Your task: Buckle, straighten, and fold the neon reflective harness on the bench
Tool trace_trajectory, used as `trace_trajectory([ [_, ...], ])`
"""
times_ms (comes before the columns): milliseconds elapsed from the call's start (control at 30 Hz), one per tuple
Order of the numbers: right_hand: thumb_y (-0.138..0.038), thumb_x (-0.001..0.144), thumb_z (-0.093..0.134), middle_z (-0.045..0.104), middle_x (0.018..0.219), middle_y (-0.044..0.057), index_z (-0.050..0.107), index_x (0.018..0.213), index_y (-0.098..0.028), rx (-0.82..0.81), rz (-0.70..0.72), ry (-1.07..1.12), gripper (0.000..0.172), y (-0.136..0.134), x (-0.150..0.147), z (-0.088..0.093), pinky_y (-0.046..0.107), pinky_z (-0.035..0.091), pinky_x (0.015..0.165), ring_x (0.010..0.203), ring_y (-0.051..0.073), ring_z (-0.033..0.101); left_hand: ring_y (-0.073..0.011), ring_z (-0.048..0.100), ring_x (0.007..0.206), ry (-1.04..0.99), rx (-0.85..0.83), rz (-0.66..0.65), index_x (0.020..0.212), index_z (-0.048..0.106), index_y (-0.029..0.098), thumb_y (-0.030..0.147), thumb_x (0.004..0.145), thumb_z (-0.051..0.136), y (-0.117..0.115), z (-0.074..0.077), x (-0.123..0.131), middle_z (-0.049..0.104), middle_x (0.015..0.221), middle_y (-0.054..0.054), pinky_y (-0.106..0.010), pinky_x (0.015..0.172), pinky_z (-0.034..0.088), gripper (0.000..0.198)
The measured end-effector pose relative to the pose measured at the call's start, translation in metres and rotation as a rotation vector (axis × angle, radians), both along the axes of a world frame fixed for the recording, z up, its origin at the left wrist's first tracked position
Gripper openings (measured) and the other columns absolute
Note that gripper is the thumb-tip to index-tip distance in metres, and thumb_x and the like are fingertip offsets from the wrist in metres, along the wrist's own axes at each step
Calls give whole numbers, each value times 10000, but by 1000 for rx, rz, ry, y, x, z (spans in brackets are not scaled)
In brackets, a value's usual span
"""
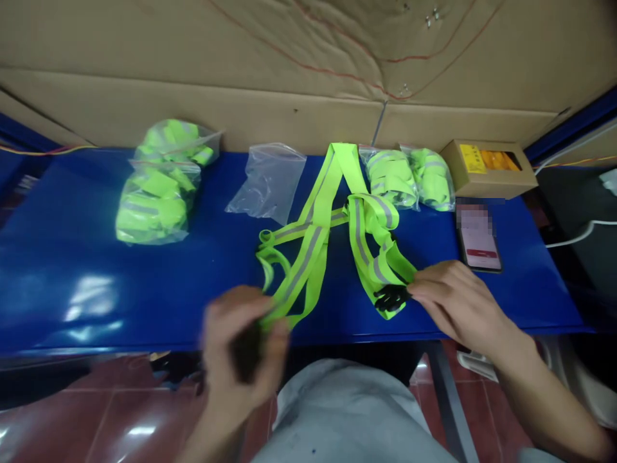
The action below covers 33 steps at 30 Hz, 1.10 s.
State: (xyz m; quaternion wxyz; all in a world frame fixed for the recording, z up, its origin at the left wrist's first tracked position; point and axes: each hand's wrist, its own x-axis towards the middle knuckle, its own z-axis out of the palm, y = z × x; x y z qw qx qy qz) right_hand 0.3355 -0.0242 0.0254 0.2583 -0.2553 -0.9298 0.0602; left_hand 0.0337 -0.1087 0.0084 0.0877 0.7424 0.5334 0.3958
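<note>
Head camera: one view, forward and down

Worn on the person's head, over the near edge of the table [216, 263]. Wall [193, 106] fills the top; shirt [347, 418] and floor [116, 418] the bottom. Near range: left hand [225, 341] and right hand [463, 305] within arm's length. Wide field.

Lime reflective straps [308, 254] in left hand [226, 354], black buckle [391, 298] in right hand [460, 307], blue table [173, 289] beneath.

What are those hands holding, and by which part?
The reflective straps: the right hand beside a black buckle; the left hand at a lower end, though blur hides the exact grip.
</note>
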Motion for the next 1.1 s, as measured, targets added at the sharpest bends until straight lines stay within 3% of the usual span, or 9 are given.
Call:
trace_trajectory([
  [167,-76,1002,617,818,1040,59,691,1210,-223,116,57,-9,265,-20,-12,-4,377,543,858,944,202,741,-265,706,946,111,66,-38,1054,672,282,286,930,738,1,2,33,736,978,-47,-499,943,538,141],
  [267,-101,1024,611,819,1048,52,684,1191,-217,133,43,16,216,-27,-17,-6,386,512,901,978,203,738,-248,699,900,196,126,-64,1033,654,242,162,941,684,0,2,37,740,956,-51,-487,934,506,125],
  [333,-233,1063,628,813,1084,71,672,1201,-204,73,33,0,148,-26,-18,-8,400,487,952,1046,221,729,-239,701,894,181,135,-78,1040,642,228,104,944,655,-2,1,33,741,954,-51,-485,938,493,158],
  [433,-489,1060,631,787,1214,117,643,1325,-183,-95,-2,-99,405,-15,-19,-12,435,447,1029,1191,269,692,-222,705,891,-17,92,-80,1044,627,235,69,950,641,-6,-1,23,731,945,-39,-471,936,511,192],
  [600,-281,1095,575,794,1147,90,681,1232,-198,-119,-49,-181,192,13,-22,-19,410,441,930,1051,245,705,-225,703,902,-142,55,21,1038,614,236,78,962,651,-5,-8,14,717,948,-40,-447,889,527,180],
  [800,-240,1035,651,711,1391,131,564,1453,-249,-37,-125,30,427,-3,-33,-12,466,475,1038,1277,301,670,-189,681,895,-298,-64,182,1004,598,228,173,1024,629,-2,-14,16,684,976,-42,-348,798,560,67],
  [933,-353,1010,720,700,1452,103,526,1479,-271,-37,-20,95,514,-19,-52,-5,488,390,1201,1422,286,604,-187,674,932,-353,-67,53,1039,606,226,135,1016,630,1,-9,18,680,1004,-45,-343,819,564,96],
  [1033,-426,1038,684,709,1439,127,493,1509,-202,-159,42,61,556,-14,-63,0,460,339,1250,1421,252,608,-207,672,969,-340,-3,-86,1071,619,222,77,982,649,4,-4,18,684,1001,-46,-392,881,550,173],
  [1100,-404,1035,692,723,1412,116,492,1503,-210,-185,73,73,544,-6,-65,1,454,339,1245,1388,241,630,-204,668,976,-349,-2,-108,1081,621,222,65,981,645,6,-2,18,685,1004,-43,-398,897,541,188],
])
